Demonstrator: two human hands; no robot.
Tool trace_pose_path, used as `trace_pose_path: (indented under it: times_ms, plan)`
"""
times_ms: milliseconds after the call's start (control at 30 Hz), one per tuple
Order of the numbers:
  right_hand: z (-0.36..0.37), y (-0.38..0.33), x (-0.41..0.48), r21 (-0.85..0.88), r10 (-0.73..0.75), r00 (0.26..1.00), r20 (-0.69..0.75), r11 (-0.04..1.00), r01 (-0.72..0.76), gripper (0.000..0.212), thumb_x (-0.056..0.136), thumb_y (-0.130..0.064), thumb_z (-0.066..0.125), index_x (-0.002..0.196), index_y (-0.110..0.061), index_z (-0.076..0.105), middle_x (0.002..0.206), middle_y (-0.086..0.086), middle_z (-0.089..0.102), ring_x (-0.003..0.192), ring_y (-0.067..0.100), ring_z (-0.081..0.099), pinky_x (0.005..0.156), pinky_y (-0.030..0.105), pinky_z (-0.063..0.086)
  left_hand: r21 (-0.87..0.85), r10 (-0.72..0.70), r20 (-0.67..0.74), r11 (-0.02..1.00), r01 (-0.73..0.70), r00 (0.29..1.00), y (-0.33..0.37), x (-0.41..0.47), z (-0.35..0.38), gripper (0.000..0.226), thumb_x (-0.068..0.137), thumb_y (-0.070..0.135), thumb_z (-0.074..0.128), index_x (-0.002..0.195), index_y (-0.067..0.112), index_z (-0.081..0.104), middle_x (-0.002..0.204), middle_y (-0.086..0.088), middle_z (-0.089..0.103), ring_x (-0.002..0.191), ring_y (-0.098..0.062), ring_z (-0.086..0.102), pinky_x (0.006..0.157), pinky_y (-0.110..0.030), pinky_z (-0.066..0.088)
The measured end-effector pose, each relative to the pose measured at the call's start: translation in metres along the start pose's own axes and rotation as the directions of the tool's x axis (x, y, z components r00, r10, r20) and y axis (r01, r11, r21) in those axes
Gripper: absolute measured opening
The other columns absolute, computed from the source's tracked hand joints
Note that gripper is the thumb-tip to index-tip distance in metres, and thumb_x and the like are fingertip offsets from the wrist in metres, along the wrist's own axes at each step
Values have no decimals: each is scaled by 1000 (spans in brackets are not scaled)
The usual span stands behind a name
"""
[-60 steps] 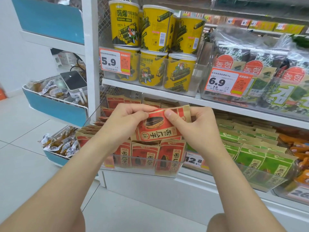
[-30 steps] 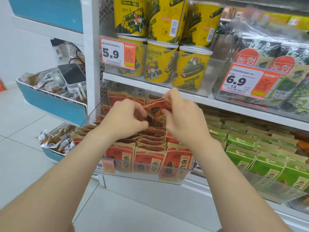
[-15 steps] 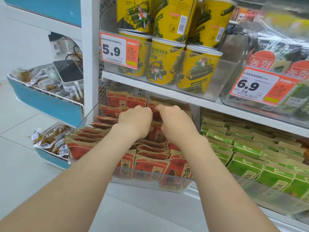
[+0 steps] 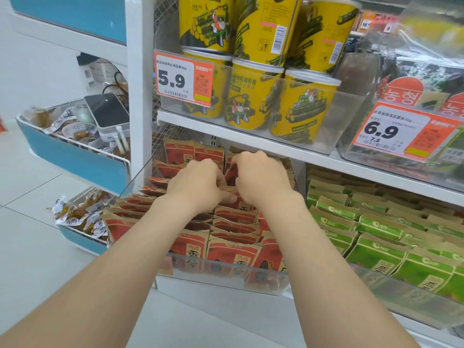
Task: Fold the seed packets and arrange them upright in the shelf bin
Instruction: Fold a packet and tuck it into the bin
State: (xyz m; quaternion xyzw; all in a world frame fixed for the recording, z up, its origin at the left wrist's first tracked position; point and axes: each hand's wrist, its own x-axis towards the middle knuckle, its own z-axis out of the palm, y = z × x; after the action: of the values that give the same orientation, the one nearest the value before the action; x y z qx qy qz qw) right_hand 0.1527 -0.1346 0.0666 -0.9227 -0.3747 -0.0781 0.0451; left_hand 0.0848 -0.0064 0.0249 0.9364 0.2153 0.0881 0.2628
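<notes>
Seed packets (image 4: pixel 233 252) — red with tan kraft tops and dark lettering. Neighbouring packets (image 4: pixel 376 249) green and tan. Tubs (image 4: pixel 253 96) yellow with dark green rolls — price tags (image 4: pixel 184 79) orange and white.

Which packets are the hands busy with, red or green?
The red packets, in the clear bin: left hand and right hand both reach among its back rows. The green packets alongside go untouched.

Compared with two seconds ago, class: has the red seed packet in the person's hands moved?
Yes. The red seed packet went from above the front rows of the clear bin back toward its rear rows.
</notes>
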Motion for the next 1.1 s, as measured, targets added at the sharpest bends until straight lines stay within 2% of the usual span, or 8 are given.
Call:
trace_pose_path:
  times_ms: [100,233,367,500,600,700,933,1100]
  plan:
    - [7,-4,3,-62,9,999,51,998,-6,40,96,-24,67,136,-22,65,132,13,67,129,38,59,107,46,41,1,-10,6,1000,10,1000,-1,-4,-3,33,75,60,89,93,34,79,92,0,70,102,-30,62,90,-52,59]
    - [14,2,8,139,87,946,312,981,-136,50,98,-24,51,146,-19,60,153,17,54,145,40,43,119,53,29,0,-29,-3,1000,29,1000,-3,-9,-6,35,67,62,93,80,34,76,87,6,71,98,-24,65,86,-49,61]
    - [8,3,5,253,118,983,139,956,-150,40,88,-12,60,127,-15,68,131,14,65,130,38,55,108,51,48,51,-38,-62,998,41,997,-2,-15,-13,54,65,65,94,92,30,62,94,5,68,100,-24,63,87,-48,59]
    - [12,2,2,303,116,977,180,938,-167,31,89,-13,57,115,-16,72,125,13,66,121,35,59,106,52,51,142,29,-71,990,-19,997,1,-17,-18,74,69,60,94,122,26,55,124,1,55,116,-28,52,97,-47,50]
    - [20,5,5,410,204,979,-18,894,-179,24,88,-10,59,106,-17,73,109,11,69,104,35,66,86,41,58,250,147,51,956,-155,988,6,-19,-15,64,91,52,78,148,39,52,156,6,39,136,-31,32,106,-51,31]
    - [26,4,6,302,181,979,-90,942,-146,32,94,-15,68,127,-17,68,119,14,70,117,38,64,90,43,55,279,179,155,935,-217,971,7,-20,-13,40,105,45,62,145,46,57,171,12,26,147,-33,20,112,-57,21]
    - [24,0,9,94,146,984,-103,986,-137,45,97,-18,72,142,-19,62,140,16,62,139,41,48,114,52,39,275,261,151,915,-294,953,0,-17,-6,32,110,36,55,141,37,66,152,12,44,137,-28,26,116,-59,23]
    - [19,2,9,64,192,979,-65,980,-188,40,93,-19,75,132,-21,67,127,11,70,130,36,59,117,50,36,195,224,123,950,-245,967,-2,-19,-9,38,108,38,60,145,41,62,135,8,66,139,-29,36,116,-60,22]
